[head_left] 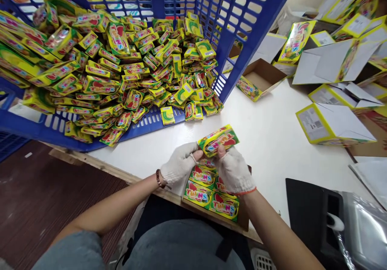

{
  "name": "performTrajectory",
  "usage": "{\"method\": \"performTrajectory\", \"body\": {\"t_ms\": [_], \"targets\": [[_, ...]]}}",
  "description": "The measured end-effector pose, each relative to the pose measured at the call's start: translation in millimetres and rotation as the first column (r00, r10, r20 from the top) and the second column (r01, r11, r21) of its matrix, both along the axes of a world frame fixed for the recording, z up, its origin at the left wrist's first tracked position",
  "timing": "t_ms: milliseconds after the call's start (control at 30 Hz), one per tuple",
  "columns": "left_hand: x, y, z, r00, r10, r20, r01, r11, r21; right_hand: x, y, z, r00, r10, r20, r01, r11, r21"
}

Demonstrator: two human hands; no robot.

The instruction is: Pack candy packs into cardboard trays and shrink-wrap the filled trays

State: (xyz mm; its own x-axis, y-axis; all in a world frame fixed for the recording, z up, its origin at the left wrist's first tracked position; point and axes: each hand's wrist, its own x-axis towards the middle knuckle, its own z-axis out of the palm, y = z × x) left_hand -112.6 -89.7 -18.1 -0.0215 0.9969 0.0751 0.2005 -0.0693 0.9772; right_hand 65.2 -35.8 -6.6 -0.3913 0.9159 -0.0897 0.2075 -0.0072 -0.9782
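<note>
My left hand (179, 164), in a white fingerless-tipped glove, pinches the left end of a yellow-green candy box (217, 142) with watermelon pictures. The box's near edge is gripped by my right hand (236, 171), gloved the same way. The box is held tilted above an open carton (244, 218) at the table's near edge. Several matching "TWINS" boxes (198, 194) lie in rows inside that carton. My right hand and wrist hide part of its right side.
A blue plastic crate (234, 66), on its side, spills a heap of small candy boxes (133, 76) toward me. An open carton (263, 76) and several white-and-yellow cartons (332, 125) crowd the right. A black case (305, 199) lies at the lower right on the white table (263, 129).
</note>
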Motion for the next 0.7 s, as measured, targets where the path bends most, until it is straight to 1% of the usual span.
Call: {"method": "performTrajectory", "body": {"t_ms": [33,67,100,133,167,200,233,267,333,400,433,500,533,567,600,633,667,700], "targets": [[-6,6,-1.3,0.994,0.031,-0.106,-0.028,0.999,0.032,7,0,1.7,0.999,-0.029,0.035,0.027,0.998,0.057],[-16,15,-3.4,0.968,0.119,-0.221,-0.106,0.992,0.068,16,1,4.6,0.997,-0.02,0.072,0.014,0.996,0.084],[-28,27,-6.3,0.912,0.245,-0.328,-0.221,0.969,0.108,25,0,8.1,0.993,0.033,0.114,-0.042,0.996,0.079],[-42,41,-10.0,0.825,0.375,-0.423,-0.349,0.927,0.14,34,-1,11.4,0.98,0.118,0.161,-0.128,0.991,0.048],[-56,55,-14.2,0.722,0.485,-0.494,-0.478,0.865,0.152,41,-4,13.8,0.952,0.218,0.214,-0.224,0.975,0.004],[-69,68,-19.0,0.641,0.542,-0.543,-0.564,0.813,0.145,45,-9,14.8,0.907,0.318,0.275,-0.319,0.947,-0.044],[-81,80,-24.1,0.592,0.564,-0.576,-0.617,0.777,0.126,46,-15,14.1,0.847,0.402,0.348,-0.399,0.913,-0.084],[-90,90,-29.3,0.577,0.573,-0.582,-0.65,0.754,0.097,44,-21,11.7,0.775,0.462,0.43,-0.464,0.879,-0.109],[-102,101,-38.4,0.614,0.577,-0.538,-0.666,0.745,0.038,32,-36,2.9,0.635,0.509,0.58,-0.549,0.826,-0.124],[-108,103,-44.2,0.66,0.593,-0.46,-0.668,0.744,0.0,18,-48,-8.5,0.541,0.494,0.68,-0.597,0.795,-0.102],[-110,101,-45.5,0.68,0.599,-0.423,-0.665,0.747,-0.01,12,-52,-13.9,0.517,0.473,0.713,-0.611,0.788,-0.08],[-110,92,-44.9,0.717,0.595,-0.363,-0.648,0.761,-0.032,7,-57,-23.0,0.509,0.449,0.735,-0.63,0.776,-0.038],[-109,86,-43.3,0.738,0.59,-0.328,-0.637,0.769,-0.049,8,-56,-26.3,0.526,0.457,0.717,-0.639,0.769,-0.022],[-105,79,-40.9,0.755,0.586,-0.296,-0.628,0.776,-0.065,11,-55,-28.5,0.565,0.47,0.679,-0.637,0.77,-0.003],[-99,71,-37.8,0.78,0.575,-0.246,-0.61,0.787,-0.093,15,-53,-29.6,0.623,0.471,0.625,-0.616,0.788,0.02],[-90,62,-34.0,0.819,0.55,-0.166,-0.571,0.809,-0.138,19,-49,-29.4,0.694,0.449,0.563,-0.566,0.824,0.04],[-80,52,-29.4,0.863,0.502,-0.054,-0.502,0.843,-0.194,23,-45,-27.9,0.767,0.402,0.5,-0.489,0.871,0.049],[-67,42,-24.1,0.902,0.425,0.074,-0.396,0.884,-0.249,26,-40,-25.1,0.831,0.336,0.443,-0.398,0.916,0.05]]}}
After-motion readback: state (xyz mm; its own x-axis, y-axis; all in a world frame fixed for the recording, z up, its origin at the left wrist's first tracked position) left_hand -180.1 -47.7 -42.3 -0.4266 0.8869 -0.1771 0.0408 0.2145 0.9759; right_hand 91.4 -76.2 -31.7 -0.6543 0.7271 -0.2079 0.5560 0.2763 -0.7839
